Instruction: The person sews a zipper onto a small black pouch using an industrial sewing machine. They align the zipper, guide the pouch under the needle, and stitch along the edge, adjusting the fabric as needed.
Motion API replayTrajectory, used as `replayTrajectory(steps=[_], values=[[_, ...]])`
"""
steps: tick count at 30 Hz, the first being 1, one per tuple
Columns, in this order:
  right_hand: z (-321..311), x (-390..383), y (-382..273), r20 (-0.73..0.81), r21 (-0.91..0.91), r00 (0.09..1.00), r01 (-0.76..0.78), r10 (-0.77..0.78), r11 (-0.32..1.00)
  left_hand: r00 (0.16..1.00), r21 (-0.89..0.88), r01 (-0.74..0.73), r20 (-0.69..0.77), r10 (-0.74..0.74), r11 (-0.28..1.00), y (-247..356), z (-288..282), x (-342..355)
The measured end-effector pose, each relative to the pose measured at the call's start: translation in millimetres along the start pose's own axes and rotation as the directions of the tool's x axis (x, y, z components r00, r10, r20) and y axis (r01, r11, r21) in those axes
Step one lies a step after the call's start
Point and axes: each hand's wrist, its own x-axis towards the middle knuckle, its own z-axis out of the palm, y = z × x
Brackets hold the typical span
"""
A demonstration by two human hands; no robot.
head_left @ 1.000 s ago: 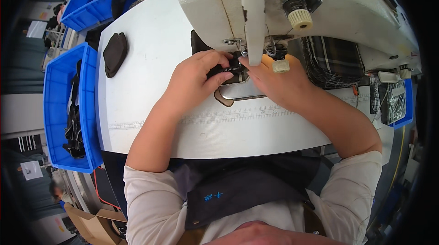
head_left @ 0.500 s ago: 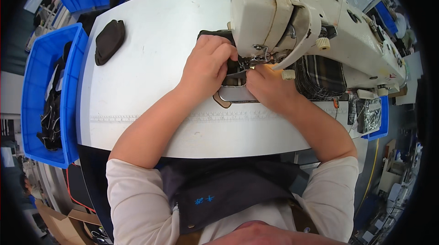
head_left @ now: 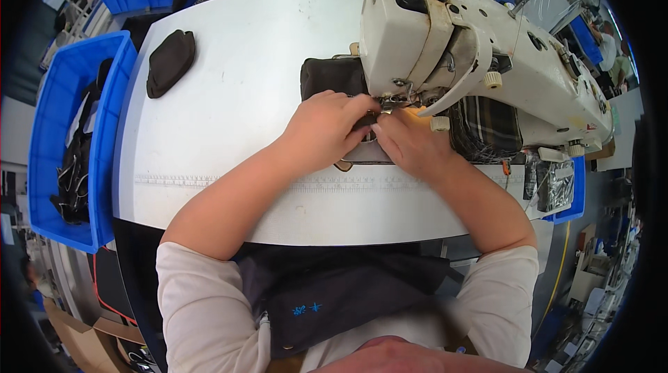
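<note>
Both of my hands work close together at the needle area of a white industrial sewing machine (head_left: 396, 35). A dark brown fabric piece (head_left: 332, 78) lies flat to the left of the machine head, and its near edge runs under my fingers. My left hand (head_left: 321, 131) is closed, its thumb and fingers pinching that piece's edge beside the presser foot. Just to its right, my right hand (head_left: 417, 142) has curled fingers gripping the same work, the fingertips almost touching the left ones. What lies beneath the fingertips is mostly hidden.
Another dark brown padded piece (head_left: 170, 64) rests at the table's far left. Plaid fabric pieces (head_left: 486, 128) are stacked under the machine arm. A blue bin (head_left: 104, 164) with dark straps stands at the left. A printed ruler (head_left: 327, 183) crosses the white table.
My left hand has slid nearer and right, uncovering more of the brown piece. Both hands have drawn closer together, and the zipper edge seen earlier is now largely covered.
</note>
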Motion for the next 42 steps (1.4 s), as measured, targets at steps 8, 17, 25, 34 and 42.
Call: replayTrajectory(steps=[8,17,25,34,42], values=[[-7.6,-11.7,-16.5,0.134,-0.008,0.989,0.066,-0.065,0.998,0.995,0.164,-0.079,-0.045,0.087,0.983,-3.8,5.5,1.7],[-20.5,-15.4,-22.1,0.349,0.106,0.934,0.046,-0.080,0.993,0.988,0.146,-0.099,0.128,0.081,0.984,-3.7,-1.1,1.7],[-19.9,-16.5,-22.3,0.346,0.109,0.934,0.057,-0.092,0.992,0.976,0.328,-0.197,0.159,0.152,0.924,3.1,-2.6,2.3],[-19.5,-17.0,-21.6,0.357,0.111,0.930,0.049,-0.085,0.993,0.967,0.302,-0.231,0.175,0.185,0.925,4.2,-3.6,6.0],[-18.7,-15.4,-20.9,0.392,0.153,0.916,0.021,-0.080,0.988,0.963,0.216,-0.198,0.224,0.149,0.956,5.6,-10.8,6.0]])
